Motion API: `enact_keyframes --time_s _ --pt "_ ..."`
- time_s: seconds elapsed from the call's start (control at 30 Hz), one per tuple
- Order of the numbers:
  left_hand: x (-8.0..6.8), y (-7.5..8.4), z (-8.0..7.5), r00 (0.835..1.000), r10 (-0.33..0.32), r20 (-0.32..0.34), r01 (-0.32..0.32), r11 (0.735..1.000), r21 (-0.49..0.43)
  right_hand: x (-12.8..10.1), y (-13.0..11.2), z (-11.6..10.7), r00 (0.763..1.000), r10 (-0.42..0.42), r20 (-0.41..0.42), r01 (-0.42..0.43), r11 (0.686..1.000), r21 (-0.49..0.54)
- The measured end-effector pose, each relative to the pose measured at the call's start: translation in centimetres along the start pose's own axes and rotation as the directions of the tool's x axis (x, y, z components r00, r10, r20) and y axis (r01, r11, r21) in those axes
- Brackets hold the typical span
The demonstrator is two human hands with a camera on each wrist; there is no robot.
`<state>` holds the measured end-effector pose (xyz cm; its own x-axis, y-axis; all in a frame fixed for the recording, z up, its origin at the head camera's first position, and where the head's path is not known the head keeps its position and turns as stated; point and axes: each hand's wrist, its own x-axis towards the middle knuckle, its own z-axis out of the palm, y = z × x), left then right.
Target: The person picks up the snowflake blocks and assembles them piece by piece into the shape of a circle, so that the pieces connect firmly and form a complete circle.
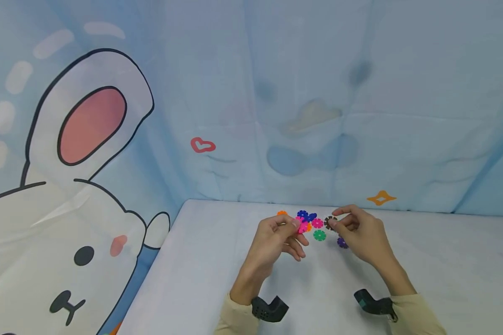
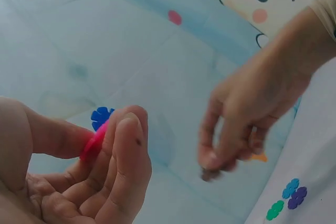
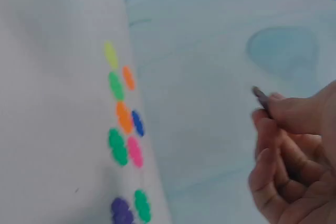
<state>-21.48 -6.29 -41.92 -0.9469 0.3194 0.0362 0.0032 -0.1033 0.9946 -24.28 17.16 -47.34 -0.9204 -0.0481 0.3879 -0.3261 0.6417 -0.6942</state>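
Between thumb and fingertips, my left hand pinches a pink notched plastic disc. At least one blue disc sticks out beyond the pink one in the left wrist view and looks joined to it. My right hand pinches a dark brown notched disc by its edge, a short way right of the left hand's discs and apart from them. In the right wrist view this brown disc appears nearly edge-on. Both hands are raised above the white table.
Loose notched discs lie toward the table's back edge, among them a green disc, a purple disc and a yellow-green disc. Behind the table hangs a light blue printed curtain, with a rabbit figure at the left.
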Motion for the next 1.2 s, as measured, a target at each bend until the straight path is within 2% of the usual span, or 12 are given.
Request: enact_keyframes --time_s 0.13,0.2,0.3,0.4,0.57,0.93,1.2 --pt "0.0 0.1 0.3 1.0 0.003 -0.003 -0.003 1.0 -0.017 -0.2 -2.3 -0.9 0.994 -0.033 -0.104 0.044 0.993 0.106" --pt "-0.1 0.3 0.3 1.0 0.004 0.0 -0.004 1.0 -0.019 -0.4 -3.4 -1.4 0.995 -0.013 -0.103 0.033 0.98 0.197" --pt "-0.2 0.5 0.4 1.0 0.007 0.001 -0.006 1.0 -0.02 -0.6 -4.9 -2.1 0.997 0.016 -0.079 0.011 0.943 0.334" --pt "-0.3 0.6 0.4 1.0 0.005 0.002 -0.005 1.0 -0.028 -0.8 -5.9 -2.6 0.998 0.033 -0.055 -0.007 0.908 0.419" --pt "-0.5 0.7 0.5 1.0 0.006 0.016 -0.006 0.999 -0.039 -1.0 -6.6 -2.8 0.999 0.033 -0.036 -0.013 0.893 0.45" --pt "-0.7 0.6 0.9 0.999 0.021 0.031 -0.02 0.999 -0.029 -1.2 -6.9 -3.1 0.998 0.052 -0.041 -0.03 0.908 0.418" --pt "-0.9 0.5 1.4 0.997 0.083 0.002 -0.083 0.997 0.006 -1.4 -7.2 -3.1 0.998 0.05 -0.044 -0.025 0.895 0.445"
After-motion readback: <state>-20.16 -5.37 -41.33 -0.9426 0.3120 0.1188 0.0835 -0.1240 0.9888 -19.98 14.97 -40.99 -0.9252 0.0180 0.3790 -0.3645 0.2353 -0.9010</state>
